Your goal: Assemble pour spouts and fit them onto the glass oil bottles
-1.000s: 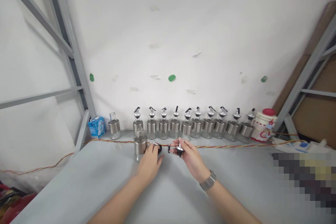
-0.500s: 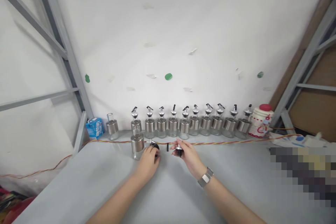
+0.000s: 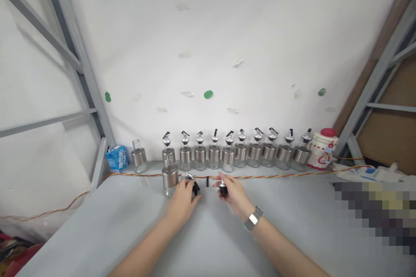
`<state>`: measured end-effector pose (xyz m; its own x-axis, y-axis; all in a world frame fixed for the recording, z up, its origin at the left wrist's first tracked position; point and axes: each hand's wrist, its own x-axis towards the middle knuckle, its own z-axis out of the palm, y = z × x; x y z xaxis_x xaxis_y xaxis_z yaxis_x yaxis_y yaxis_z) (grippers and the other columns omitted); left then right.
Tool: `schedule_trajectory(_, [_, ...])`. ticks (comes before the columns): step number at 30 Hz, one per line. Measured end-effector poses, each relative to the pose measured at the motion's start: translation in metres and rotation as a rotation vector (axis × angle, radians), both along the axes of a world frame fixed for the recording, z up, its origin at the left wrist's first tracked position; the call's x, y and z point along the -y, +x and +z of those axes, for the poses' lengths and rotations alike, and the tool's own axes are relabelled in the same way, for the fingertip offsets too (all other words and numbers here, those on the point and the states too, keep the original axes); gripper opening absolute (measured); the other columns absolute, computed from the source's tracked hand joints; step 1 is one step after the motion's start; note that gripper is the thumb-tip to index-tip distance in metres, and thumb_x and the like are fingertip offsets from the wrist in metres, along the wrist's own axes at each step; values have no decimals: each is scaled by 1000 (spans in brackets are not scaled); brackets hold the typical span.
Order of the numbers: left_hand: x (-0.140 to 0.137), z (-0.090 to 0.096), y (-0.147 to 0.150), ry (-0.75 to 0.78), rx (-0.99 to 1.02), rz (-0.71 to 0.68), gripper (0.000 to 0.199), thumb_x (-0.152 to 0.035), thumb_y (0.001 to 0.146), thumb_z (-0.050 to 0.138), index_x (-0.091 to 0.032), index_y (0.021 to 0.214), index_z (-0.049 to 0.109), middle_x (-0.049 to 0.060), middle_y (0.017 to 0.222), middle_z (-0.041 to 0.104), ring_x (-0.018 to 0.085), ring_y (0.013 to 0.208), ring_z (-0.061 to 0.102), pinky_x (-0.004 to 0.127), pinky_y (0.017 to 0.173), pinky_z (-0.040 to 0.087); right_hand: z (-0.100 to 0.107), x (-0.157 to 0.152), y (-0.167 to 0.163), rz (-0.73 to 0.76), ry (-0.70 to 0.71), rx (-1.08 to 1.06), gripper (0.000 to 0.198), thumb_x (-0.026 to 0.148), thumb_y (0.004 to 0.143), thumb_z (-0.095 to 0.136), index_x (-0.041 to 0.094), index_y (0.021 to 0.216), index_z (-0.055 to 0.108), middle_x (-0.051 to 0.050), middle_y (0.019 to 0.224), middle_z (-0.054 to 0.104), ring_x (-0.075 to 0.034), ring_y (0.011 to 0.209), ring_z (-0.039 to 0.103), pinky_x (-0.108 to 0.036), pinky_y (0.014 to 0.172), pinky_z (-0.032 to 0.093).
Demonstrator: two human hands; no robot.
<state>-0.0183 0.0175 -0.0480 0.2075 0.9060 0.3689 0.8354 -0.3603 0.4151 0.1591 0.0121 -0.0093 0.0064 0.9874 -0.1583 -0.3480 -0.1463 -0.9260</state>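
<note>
My left hand is closed loosely around a black and silver pour spout low over the grey tabletop; the fingers partly hide it. Just left of that hand stands a glass bottle with a steel band and no spout in its neck. My right hand grips a second pour spout by its silver upper part, the black stopper end pointing down. A small black strip lies on the table between the hands.
Along the wall runs a row of several banded bottles fitted with spouts. A spoutless bottle and a blue carton stand at left, a white and red jar at right. A twisted cord crosses the table.
My left thumb has moved slightly away from the fingers, showing more of the black spout part. The right hand with its spout has shifted a little right and down.
</note>
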Motion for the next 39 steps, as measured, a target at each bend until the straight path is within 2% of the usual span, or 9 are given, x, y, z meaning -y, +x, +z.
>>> schedule_trajectory(3, [-1,-4,0,-48,29,48,39,-23,73,50,-17,112,48,9,97,52,24,95,51,38,83,38,-1,1,-2,26,-26,2,31,46,63,62,17,72,55,4,57,54,-6,37,41,-18,37,24])
schedule_trajectory(8, [-7,-10,0,-51,80,52,37,-11,72,46,-13,109,46,10,93,55,20,89,54,34,80,41,-7,2,-6,69,23,57,28,22,52,67,16,77,56,4,59,54,-8,49,47,-20,45,30])
schedule_trajectory(12, [-6,-8,1,-28,103,19,23,-13,76,43,-14,97,52,8,88,56,17,81,56,32,76,44,-10,1,-5,105,9,107,26,17,51,62,15,76,57,2,59,56,-11,54,51,-22,48,32])
schedule_trajectory(19, [-6,-12,4,92,101,13,29,-24,81,40,-14,106,50,12,111,47,23,109,44,41,93,34,-11,2,-4,131,-4,119,20,14,52,60,16,73,57,3,56,55,-12,53,52,-22,48,34])
schedule_trajectory(24, [-10,-23,2,46,22,7,37,-29,82,36,-11,114,44,15,119,46,25,113,42,42,93,34,-11,6,-7,186,-9,131,20,17,53,63,16,72,57,3,55,56,-14,54,56,-23,49,37])
schedule_trajectory(27, [-10,-20,-1,31,-14,-10,34,-17,81,32,-13,111,48,13,114,51,22,109,45,39,92,36,-12,6,-8,209,-3,146,21,16,54,62,16,74,56,3,55,56,-13,54,56,-23,50,38])
schedule_trajectory(31, [-3,-9,-5,29,-54,-25,38,-2,72,32,-15,98,56,11,101,56,22,101,48,37,89,37,-16,3,-8,220,5,159,21,15,53,60,16,74,55,3,54,56,-12,52,55,-23,49,37])
schedule_trajectory(35, [4,1,-7,24,-112,-18,37,1,68,34,-19,86,59,8,92,57,22,93,50,36,86,38,-19,2,-8,213,7,167,21,15,52,59,16,74,55,4,55,56,-12,51,54,-23,48,37])
schedule_trajectory(39, [5,3,-5,16,-139,-3,37,0,69,31,-19,85,59,8,90,55,22,90,49,35,82,39,-21,2,-8,221,9,170,22,16,52,59,15,74,56,4,55,55,-12,51,54,-23,48,37])
